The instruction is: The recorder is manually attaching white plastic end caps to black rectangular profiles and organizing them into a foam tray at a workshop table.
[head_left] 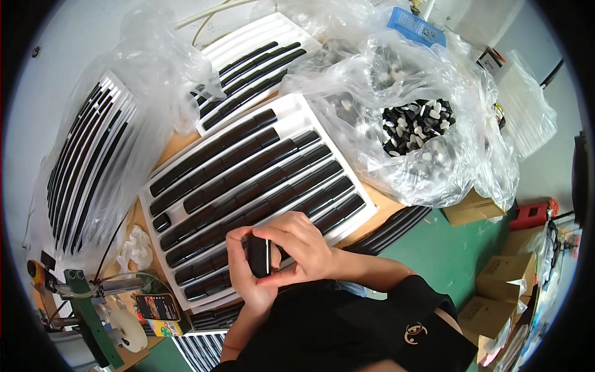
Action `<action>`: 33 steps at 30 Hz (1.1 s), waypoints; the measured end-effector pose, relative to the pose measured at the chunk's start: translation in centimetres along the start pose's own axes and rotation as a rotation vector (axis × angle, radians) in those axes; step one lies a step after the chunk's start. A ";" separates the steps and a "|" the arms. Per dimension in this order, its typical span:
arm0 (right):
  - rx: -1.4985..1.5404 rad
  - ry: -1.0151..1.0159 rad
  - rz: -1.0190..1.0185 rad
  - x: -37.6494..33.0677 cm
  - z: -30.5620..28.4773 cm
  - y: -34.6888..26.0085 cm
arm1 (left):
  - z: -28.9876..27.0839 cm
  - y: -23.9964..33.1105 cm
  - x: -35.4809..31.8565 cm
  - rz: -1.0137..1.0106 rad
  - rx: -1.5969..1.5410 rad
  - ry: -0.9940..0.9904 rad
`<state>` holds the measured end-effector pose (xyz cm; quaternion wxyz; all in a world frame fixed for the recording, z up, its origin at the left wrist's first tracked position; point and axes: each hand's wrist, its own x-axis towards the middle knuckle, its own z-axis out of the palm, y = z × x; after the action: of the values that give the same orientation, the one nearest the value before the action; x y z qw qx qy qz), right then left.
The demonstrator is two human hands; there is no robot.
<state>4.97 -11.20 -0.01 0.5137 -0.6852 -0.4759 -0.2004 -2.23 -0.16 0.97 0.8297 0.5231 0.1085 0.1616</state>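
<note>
A small glossy black oblong piece [259,255] is held upright between my two hands, above the near side of a white ridged tray [365,214]. My left hand [246,273] grips it from the left, fingers closed along its side. From the right, my right hand [304,245] closes on the same piece, thumb low and fingers curled over its top. Rows of similar black pieces [260,180] lie in the tray's grooves, and one short piece [162,222] sits apart at the left end of a row. My hands cover part of the nearest rows.
Behind stands a second white tray [273,28] with black pieces. Plastic wraps a stack [83,161] at left. A clear bag [434,173] of small black and white parts lies at right, near a blue basket [416,26]. A phone [156,307] and green-framed device [87,316] stand lower left.
</note>
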 end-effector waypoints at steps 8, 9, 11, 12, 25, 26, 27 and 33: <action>-0.689 0.046 0.640 0.8 -14.2 15.1 | -8.8 4.8 3.8 -0.022 0.546 0.012; -0.977 -0.014 0.804 0.5 -17.9 18.4 | -11.8 5.5 5.0 0.005 0.659 -0.029; -1.300 -0.098 0.664 -1.6 -23.5 23.3 | -15.2 7.2 6.9 -0.029 0.774 0.044; -1.327 -0.142 0.541 -2.5 -25.0 25.0 | -16.4 7.4 7.8 0.015 0.863 0.068; -0.950 0.256 0.651 -5.3 -24.4 23.8 | -22.0 5.5 12.2 -0.052 1.303 0.055; -0.834 0.284 0.583 -4.9 -24.3 22.7 | -22.0 5.4 12.1 -0.009 1.359 0.029; -0.834 0.280 0.585 -4.5 -23.8 21.5 | -22.2 5.4 12.1 -0.013 1.358 0.029; 0.396 0.643 0.859 -4.2 -21.0 15.3 | -22.1 5.5 11.1 0.278 1.579 -0.023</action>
<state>20.64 -32.15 -2.77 0.7866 -0.6124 -0.0030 -0.0790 -0.48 24.66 -3.66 0.1879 0.9661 0.1161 0.1334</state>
